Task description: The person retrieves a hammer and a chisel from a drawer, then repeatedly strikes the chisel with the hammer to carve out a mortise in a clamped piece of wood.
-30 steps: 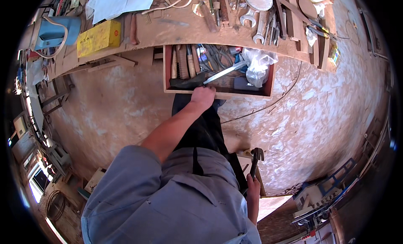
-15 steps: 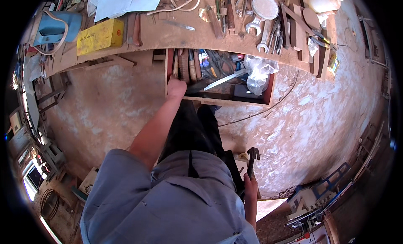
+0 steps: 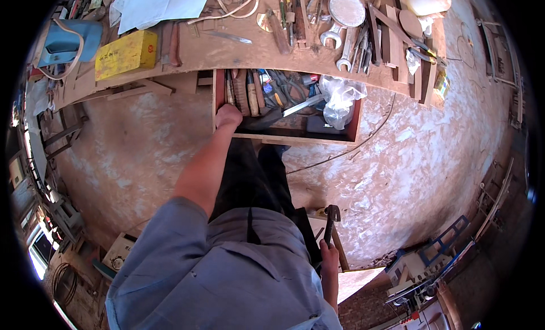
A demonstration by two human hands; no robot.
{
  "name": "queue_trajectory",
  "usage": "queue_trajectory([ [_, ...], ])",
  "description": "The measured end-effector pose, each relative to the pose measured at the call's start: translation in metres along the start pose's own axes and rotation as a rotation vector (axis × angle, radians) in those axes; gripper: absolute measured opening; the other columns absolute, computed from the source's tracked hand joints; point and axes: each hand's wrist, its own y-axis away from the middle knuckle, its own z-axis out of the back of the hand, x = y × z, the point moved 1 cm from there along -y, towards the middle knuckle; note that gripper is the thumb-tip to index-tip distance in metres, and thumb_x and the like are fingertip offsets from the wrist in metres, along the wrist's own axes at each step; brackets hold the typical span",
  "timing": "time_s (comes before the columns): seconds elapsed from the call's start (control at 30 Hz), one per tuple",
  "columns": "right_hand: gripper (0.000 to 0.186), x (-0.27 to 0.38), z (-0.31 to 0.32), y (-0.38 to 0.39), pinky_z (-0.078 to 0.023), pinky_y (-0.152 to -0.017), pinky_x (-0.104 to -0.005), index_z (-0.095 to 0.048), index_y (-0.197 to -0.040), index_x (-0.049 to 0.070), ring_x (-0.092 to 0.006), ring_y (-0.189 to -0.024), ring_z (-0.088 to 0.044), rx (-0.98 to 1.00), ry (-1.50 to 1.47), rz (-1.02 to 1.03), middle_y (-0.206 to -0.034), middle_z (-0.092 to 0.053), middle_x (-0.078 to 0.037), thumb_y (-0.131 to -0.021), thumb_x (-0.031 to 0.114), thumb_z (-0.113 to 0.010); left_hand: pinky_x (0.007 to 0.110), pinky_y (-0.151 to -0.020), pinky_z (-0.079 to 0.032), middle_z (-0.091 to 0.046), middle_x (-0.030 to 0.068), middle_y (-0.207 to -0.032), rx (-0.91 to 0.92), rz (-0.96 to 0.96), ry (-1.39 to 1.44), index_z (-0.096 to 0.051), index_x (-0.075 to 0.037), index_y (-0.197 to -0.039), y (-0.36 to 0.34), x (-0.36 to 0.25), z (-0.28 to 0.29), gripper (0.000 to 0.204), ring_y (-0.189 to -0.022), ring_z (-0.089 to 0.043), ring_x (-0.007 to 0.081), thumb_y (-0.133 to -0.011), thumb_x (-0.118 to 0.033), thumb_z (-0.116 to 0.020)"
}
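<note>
This is a workshop. A dusty wooden workbench point(image 3: 213, 57) spans 10 to 2 o'clock, strewn with hand tools, among them spanners point(image 3: 343, 62) at 1 o'clock, with pieces of wood point(image 3: 390, 51) between 1 and 2. At 12, an open drawer point(image 3: 295, 140) is packed with wooden-handled tools point(image 3: 252, 100). A hammer point(image 3: 329, 226) shows near 5. What looks like machinery point(image 3: 417, 296) stands between 4 and 5, a dark coil point(image 3: 57, 284) hangs or lies at 8, and the floor point(image 3: 414, 159) at 3 is stained and blotchy.
</note>
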Motion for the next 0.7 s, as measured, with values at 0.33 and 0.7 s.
queue_trajectory([
  [0.33, 0.041, 0.009, 0.003, 0.003, -0.034, -0.056, -0.0294, -0.067, -0.089, 0.0, -0.008, -0.063, -0.044, 0.006, 0.002, -0.082, -0.069, -0.052, 0.003, -0.093, 0.041, -0.065, 0.042, -0.096, -0.054, -0.068, 0.0187, -0.123, -0.017, 0.0, -0.062, -0.074, -0.004, -0.107, 0.0, -0.009, -0.001, 0.027, -0.117, -0.065, 0.0336, -0.09, -0.017, -0.058],
  [0.7, 0.043, 0.017, 0.008, 0.005, -0.034, -0.057, -0.0303, -0.067, -0.089, 0.0, -0.0082, -0.063, -0.044, 0.017, 0.059, -0.028, -0.067, -0.051, 0.003, -0.094, 0.043, -0.064, 0.045, -0.089, -0.054, -0.064, 0.0111, -0.104, 0.264, 0.149, 0.961, -0.064, -0.006, -0.111, -0.02, 0.018, -0.014, 0.024, -0.106, -0.062, 0.0317, -0.097, -0.024, -0.06],
])
